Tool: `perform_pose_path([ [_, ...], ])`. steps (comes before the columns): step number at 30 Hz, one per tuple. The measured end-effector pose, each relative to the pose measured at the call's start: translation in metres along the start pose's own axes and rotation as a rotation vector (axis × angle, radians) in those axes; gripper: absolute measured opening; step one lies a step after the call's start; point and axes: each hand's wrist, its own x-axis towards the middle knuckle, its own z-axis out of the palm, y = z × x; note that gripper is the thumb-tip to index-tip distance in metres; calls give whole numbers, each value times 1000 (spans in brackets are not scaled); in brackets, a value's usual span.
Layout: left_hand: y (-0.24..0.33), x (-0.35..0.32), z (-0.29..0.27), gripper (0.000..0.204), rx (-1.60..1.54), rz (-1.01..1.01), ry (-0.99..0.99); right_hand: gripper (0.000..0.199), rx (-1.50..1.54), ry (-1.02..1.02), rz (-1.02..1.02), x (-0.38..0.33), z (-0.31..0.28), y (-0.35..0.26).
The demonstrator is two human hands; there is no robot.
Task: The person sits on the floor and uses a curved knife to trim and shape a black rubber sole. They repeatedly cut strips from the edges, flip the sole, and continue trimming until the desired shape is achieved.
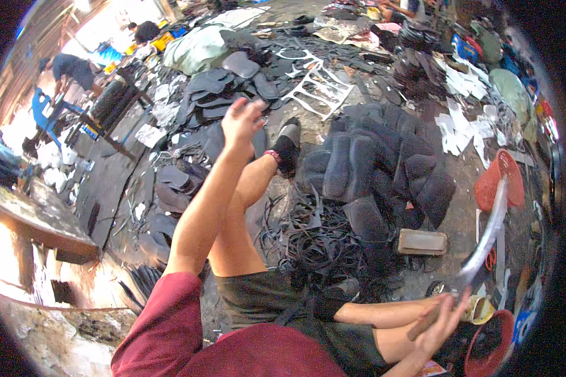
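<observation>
My left hand [242, 122] is raised over my outstretched leg, its fingers loosely bent and apart, with nothing visible in it. At the lower right, my right hand [445, 323] has its fingers stretched out. A brown handle-like piece [425, 323] lies against its palm on the thumb side. A long pale strip [485, 242], shiny and blurred, runs from beyond those fingertips toward a red mesh basket [493, 182]. Whether it joins the brown piece, I cannot tell. Tangled dark strips [314, 242] lie between my legs, beside a heap of padded black pieces [365, 157].
A beige block [422, 242] lies right of the black heap. Flat black pieces [204, 94] and a white cut-out sheet [321, 85] are farther off. A wooden bench [38, 229] stands left, and another person [75, 72] bends near a blue chair [42, 110].
</observation>
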Motion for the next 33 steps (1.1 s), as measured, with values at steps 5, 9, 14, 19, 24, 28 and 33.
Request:
perform_pose_path([
  [5, -152, -87, 50, 51, 830, 496, -796, 56, 99, 362, -11, 41, -74, -41],
  [9, -239, -137, 53, 86, 1571, 1163, -1209, 52, -42, 224, 12, 79, -53, 6],
  [14, -273, -152, 89, 81, 1477, 1092, -1237, 42, -106, 8, 448, 95, 18, 172],
  [19, -262, -119, 94, 62, 1239, 1142, -1404, 31, 164, -62, 535, 79, 119, 231],
  [24, -166, -129, 115, 12, 880, 1097, -1390, 30, 120, -129, 610, 36, 56, 311],
  [28, -49, -139, 74, 16, 802, 959, -1384, 18, 94, 257, 241, -8, 8, 338],
  [33, 36, -167, 50, 19, 781, 1046, -826, 50, -251, 245, -29, 89, 81, 269],
])
